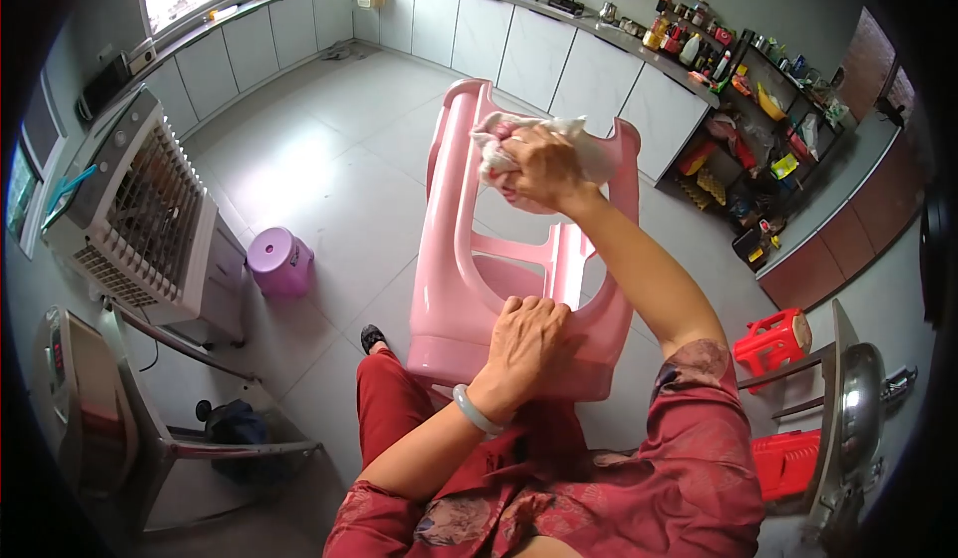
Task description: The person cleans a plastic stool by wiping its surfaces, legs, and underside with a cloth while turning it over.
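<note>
A large pink plastic stool point(439, 303) lies tipped in front of me, its legs pointing away and an opening in the side that faces up. My left hand point(524, 343), with a bracelet at the wrist, grips the stool's near edge, fingers curled over the rim of the opening. Farther off, my right hand point(544, 167) is closed on a crumpled white cloth point(491, 151) with pink and red patches. The cloth rests against the upper part of the stool, near the ends of its legs. My right fingertips are partly hidden in the cloth.
On the left are an air cooler point(150, 209), a purple stool point(279, 262) and a metal-framed stand point(230, 450). Cabinets point(519, 54) line the back wall. At right are a loaded shelf point(743, 149), red stools point(773, 343) and a metal pan point(863, 408).
</note>
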{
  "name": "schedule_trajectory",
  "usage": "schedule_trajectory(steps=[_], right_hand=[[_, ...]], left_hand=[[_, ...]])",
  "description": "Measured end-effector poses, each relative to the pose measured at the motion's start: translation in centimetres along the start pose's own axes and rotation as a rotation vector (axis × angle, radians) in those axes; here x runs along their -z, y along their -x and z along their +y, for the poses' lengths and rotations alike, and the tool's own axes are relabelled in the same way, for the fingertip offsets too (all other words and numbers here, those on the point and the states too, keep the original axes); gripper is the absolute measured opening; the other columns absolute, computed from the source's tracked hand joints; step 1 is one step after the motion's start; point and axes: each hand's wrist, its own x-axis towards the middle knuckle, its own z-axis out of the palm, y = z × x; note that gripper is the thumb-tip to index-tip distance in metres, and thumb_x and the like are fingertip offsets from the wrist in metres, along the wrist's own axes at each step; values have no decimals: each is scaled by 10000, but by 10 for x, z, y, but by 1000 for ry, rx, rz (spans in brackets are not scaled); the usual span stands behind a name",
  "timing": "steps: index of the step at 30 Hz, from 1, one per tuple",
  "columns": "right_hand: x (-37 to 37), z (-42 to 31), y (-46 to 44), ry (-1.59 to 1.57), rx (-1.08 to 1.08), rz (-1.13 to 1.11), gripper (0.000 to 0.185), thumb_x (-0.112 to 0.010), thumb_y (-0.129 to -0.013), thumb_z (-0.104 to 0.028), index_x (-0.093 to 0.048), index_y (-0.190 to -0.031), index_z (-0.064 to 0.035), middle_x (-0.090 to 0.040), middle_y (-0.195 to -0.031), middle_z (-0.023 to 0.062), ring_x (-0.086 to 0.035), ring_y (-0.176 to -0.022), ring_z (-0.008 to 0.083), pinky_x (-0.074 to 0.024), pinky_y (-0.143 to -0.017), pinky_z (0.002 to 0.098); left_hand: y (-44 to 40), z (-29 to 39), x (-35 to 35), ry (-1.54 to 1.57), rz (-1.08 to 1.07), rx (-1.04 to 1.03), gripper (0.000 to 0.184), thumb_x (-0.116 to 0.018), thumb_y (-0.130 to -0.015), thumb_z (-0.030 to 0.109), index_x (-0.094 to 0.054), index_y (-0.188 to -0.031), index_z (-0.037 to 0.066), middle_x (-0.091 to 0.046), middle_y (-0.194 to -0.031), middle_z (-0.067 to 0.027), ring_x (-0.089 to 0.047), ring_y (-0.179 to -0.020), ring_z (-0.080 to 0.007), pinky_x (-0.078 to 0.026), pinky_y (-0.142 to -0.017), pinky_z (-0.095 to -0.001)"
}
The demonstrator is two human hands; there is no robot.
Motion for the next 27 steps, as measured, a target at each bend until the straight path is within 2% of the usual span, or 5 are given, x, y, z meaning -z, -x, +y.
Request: schedule_trajectory(steps=[5, 8, 11, 18, 27], right_hand=[[38, 36, 47, 119, -207, 10, 327, -700, -705, -200, -701, -1009, -81, -668, -1068, 112, -626, -1002, 310, -487, -899, 440], [45, 65, 74, 170, -374, 53, 318, -723, -705, -281, -715, -975, -114, -659, -1006, 123, -615, -1018, 323, -495, -890, 448], [46, 77, 100, 140, -612, 79, 294, -717, -713, -250, -698, -966, -102, -652, -1027, 124, -607, -1006, 343, -499, -874, 439], [20, 81, 118, 76, -587, 360, 311, -725, -761, -233, -667, -1019, -70, -628, -1054, 116, -581, -1029, 343, -481, -891, 438], [11, 82, 123, 44, -596, 405, 379, -705, -765, -233, -638, -1060, -5, -608, -1131, 142, -553, -1097, 359, -455, -953, 438]], left_hand=[[0, 1, 1, -10, -16, 8, 283, -742, -762, 332, -618, -842, 90, -580, -761, -70, -575, -792, -252, -401, -760, -388], [0, 1, 2, -5, -33, 11, 286, -741, -761, 335, -619, -843, 90, -587, -769, -73, -579, -801, -254, -403, -767, -392], [-3, 3, -2, -17, -59, 5, 289, -740, -761, 340, -619, -842, 90, -599, -784, -78, -586, -809, -254, -407, -778, -395], [-1, -5, -9, -34, -16, -6, 275, -728, -775, 336, -614, -841, 95, -619, -835, -81, -598, -832, -256, -414, -799, -398], [0, -9, -7, -22, 70, -102, 220, -700, -795, 264, -575, -844, 90, -537, -769, -64, -559, -783, -237, -384, -747, -370]])
